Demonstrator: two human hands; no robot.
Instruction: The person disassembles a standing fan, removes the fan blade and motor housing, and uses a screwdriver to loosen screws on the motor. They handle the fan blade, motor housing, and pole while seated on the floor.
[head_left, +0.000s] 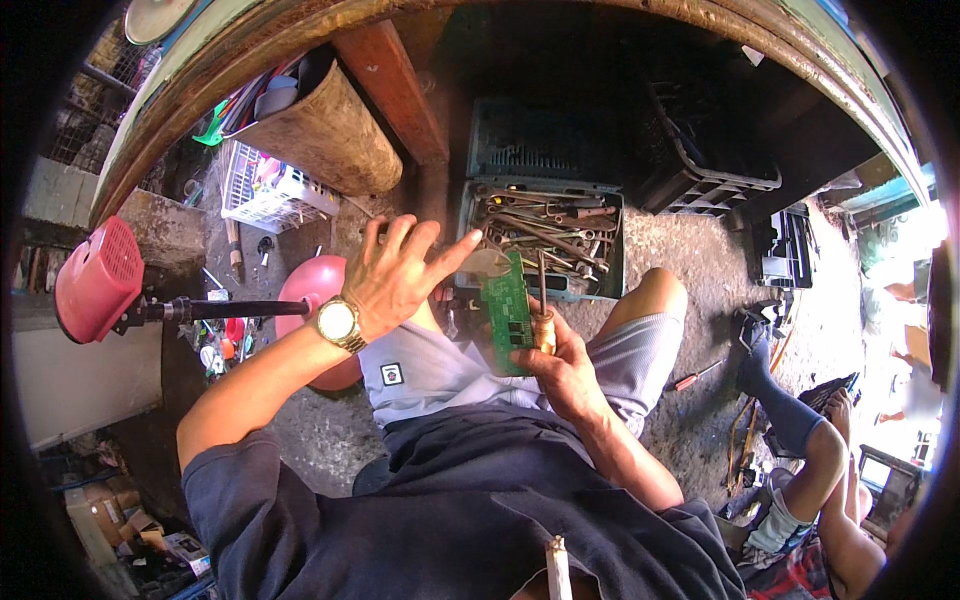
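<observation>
Green circuit board [508,312], near end clamped beside a screwdriver [544,332] by fingers of the right hand [566,366], lies right of the left hand [393,284], whose fingers spread apart.

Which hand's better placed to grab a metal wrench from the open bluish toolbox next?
Left hand, probably: it looks empty and is spread near the open bluish rectangular toolbox of long metal wrenches. The right hand holds a green rectangular circuit board and an amber-handled screwdriver.
</observation>
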